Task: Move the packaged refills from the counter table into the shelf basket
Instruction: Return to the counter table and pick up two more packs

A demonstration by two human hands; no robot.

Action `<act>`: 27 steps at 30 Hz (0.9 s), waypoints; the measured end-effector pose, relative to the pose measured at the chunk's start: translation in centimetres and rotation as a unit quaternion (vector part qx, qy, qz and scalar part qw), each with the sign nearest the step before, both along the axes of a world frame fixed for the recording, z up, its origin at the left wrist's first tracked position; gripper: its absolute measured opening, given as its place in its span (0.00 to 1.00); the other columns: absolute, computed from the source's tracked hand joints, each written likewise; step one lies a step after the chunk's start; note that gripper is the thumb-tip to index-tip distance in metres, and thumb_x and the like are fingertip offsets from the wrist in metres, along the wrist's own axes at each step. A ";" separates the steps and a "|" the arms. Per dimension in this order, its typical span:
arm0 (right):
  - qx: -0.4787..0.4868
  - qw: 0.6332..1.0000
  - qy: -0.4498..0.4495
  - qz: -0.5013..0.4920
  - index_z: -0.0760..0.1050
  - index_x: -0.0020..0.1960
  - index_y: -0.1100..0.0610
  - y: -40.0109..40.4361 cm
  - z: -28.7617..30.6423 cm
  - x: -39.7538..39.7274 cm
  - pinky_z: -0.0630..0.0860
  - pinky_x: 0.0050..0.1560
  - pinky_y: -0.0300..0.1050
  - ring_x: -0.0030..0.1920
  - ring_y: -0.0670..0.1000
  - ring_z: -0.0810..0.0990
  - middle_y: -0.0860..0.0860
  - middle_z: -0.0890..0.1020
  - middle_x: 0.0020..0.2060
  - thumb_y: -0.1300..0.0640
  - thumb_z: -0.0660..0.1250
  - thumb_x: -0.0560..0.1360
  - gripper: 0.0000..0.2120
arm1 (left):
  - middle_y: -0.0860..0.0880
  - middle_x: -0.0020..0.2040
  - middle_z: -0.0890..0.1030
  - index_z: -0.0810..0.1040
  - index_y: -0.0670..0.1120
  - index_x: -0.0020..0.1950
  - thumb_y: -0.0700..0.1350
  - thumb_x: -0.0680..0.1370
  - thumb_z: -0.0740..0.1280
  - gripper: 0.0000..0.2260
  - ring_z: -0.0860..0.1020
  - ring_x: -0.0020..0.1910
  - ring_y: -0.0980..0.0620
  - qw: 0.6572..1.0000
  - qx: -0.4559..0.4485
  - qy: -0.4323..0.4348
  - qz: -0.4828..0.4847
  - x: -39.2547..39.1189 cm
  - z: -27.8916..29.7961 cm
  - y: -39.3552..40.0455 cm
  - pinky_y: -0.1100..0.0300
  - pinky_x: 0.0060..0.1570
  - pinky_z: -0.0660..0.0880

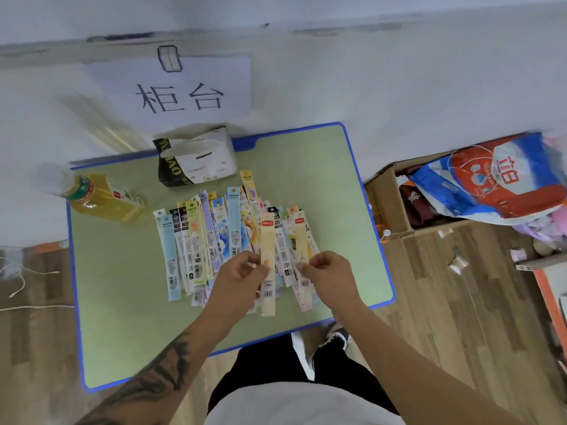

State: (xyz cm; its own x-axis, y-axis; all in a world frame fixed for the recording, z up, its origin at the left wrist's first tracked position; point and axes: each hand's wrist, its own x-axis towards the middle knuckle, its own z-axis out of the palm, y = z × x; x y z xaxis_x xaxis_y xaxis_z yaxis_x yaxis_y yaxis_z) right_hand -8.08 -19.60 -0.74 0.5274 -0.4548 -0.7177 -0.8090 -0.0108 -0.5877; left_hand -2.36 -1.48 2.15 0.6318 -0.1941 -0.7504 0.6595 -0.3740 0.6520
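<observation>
Your left hand [242, 273] pinches one pale yellow refill pack [267, 240]; your right hand [326, 273] pinches another pack [301, 240]. Both lie over a fanned, overlapping pile of refill packs [211, 237], too many to count, on the green table [122, 302]. One bottle [101, 197] and one bag [196, 161] stand behind.

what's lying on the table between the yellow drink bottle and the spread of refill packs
Nothing. In the head view, only bare green table separates the drink bottle from the leftmost refill packs. The torn black-and-white bag sits farther back, outside that gap.
</observation>
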 end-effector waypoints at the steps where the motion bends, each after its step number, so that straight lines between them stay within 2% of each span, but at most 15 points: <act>1: 0.023 0.999 -0.009 -0.021 0.76 0.43 0.58 -0.2 0.7 -0.7 0.75 0.34 0.39 0.31 0.48 0.78 0.51 0.83 0.34 0.57 0.78 0.74 0.11 | 0.36 0.45 0.82 0.80 0.45 0.55 0.45 0.82 0.69 0.04 0.79 0.40 0.43 1.000 0.000 -0.005 0.003 -0.2 0.2 -0.4 0.43 0.46 0.81; 4: 0.083 0.994 -0.038 -0.054 0.79 0.50 0.58 -1.1 3.0 -2.9 0.75 0.35 0.38 0.36 0.46 0.83 0.50 0.88 0.39 0.60 0.77 0.75 0.07 | 0.38 0.44 0.82 0.80 0.46 0.54 0.43 0.82 0.69 0.03 0.78 0.40 0.45 1.000 0.000 -0.018 0.001 -1.3 1.0 -1.8 0.50 0.43 0.78; 7: 0.127 0.985 -0.093 -0.075 0.82 0.51 0.59 -2.8 5.5 -5.7 0.75 0.34 0.32 0.36 0.43 0.84 0.51 0.88 0.40 0.64 0.74 0.77 0.03 | 0.39 0.47 0.85 0.81 0.45 0.53 0.43 0.82 0.69 0.03 0.81 0.42 0.42 1.000 -0.006 -0.017 -0.003 -3.3 2.0 -4.3 0.47 0.46 0.80; 9: 0.144 0.977 -0.127 -0.097 0.83 0.51 0.62 -4.5 6.9 -8.1 0.76 0.36 0.34 0.38 0.46 0.85 0.53 0.88 0.41 0.65 0.73 0.77 0.03 | 0.41 0.46 0.86 0.81 0.44 0.53 0.42 0.83 0.68 0.03 0.83 0.41 0.43 1.000 -0.018 -0.012 -0.009 -5.0 3.0 -7.0 0.46 0.46 0.82; 12: 0.151 0.966 -0.168 -0.127 0.82 0.52 0.66 -7.7 8.6 -12.6 0.77 0.35 0.36 0.36 0.47 0.84 0.55 0.88 0.40 0.65 0.71 0.78 0.04 | 0.44 0.43 0.87 0.81 0.44 0.51 0.39 0.83 0.67 0.04 0.85 0.38 0.48 0.998 -0.047 -0.034 -0.038 -8.6 5.5 -11.9 0.52 0.39 0.83; 14: 0.169 0.955 -0.191 -0.153 0.82 0.53 0.65 -9.9 9.6 -16.3 0.79 0.38 0.41 0.40 0.51 0.86 0.58 0.88 0.43 0.64 0.70 0.79 0.05 | 0.45 0.44 0.87 0.83 0.46 0.50 0.39 0.82 0.67 0.05 0.86 0.42 0.47 0.995 -0.054 -0.058 -0.063 -11.8 7.0 -15.2 0.48 0.45 0.83; 16: 0.169 0.946 -0.212 -0.180 0.83 0.53 0.63 -12.2 10.3 -20.5 0.81 0.42 0.45 0.43 0.54 0.86 0.58 0.88 0.46 0.63 0.70 0.80 0.05 | 0.47 0.45 0.87 0.84 0.48 0.50 0.38 0.82 0.68 0.07 0.86 0.45 0.46 0.991 -0.053 -0.074 -0.094 -15.4 8.2 -18.5 0.43 0.52 0.83; 19: 0.152 0.930 -0.243 -0.230 0.82 0.52 0.64 -15.5 11.1 -27.1 0.82 0.43 0.45 0.42 0.54 0.86 0.59 0.87 0.46 0.63 0.69 0.80 0.05 | 0.47 0.46 0.88 0.85 0.49 0.51 0.39 0.81 0.69 0.06 0.87 0.47 0.44 0.987 -0.054 -0.075 -0.130 -21.1 9.0 -23.2 0.40 0.56 0.82; 23: 0.130 0.915 -0.261 -0.279 0.81 0.51 0.64 -19.8 11.7 -35.8 0.81 0.43 0.46 0.43 0.54 0.86 0.57 0.88 0.45 0.60 0.69 0.81 0.06 | 0.52 0.47 0.87 0.84 0.50 0.55 0.42 0.82 0.69 0.06 0.87 0.47 0.51 0.976 -0.058 -0.076 -0.197 -28.7 9.9 -29.0 0.46 0.54 0.83; 27: 0.104 0.889 -0.279 -0.348 0.81 0.51 0.65 -23.4 12.1 -43.3 0.80 0.42 0.44 0.42 0.55 0.85 0.60 0.87 0.45 0.59 0.70 0.81 0.07 | 0.53 0.50 0.87 0.84 0.51 0.56 0.43 0.82 0.69 0.06 0.87 0.47 0.53 0.959 -0.062 -0.077 -0.265 -34.9 10.7 -34.1 0.49 0.52 0.84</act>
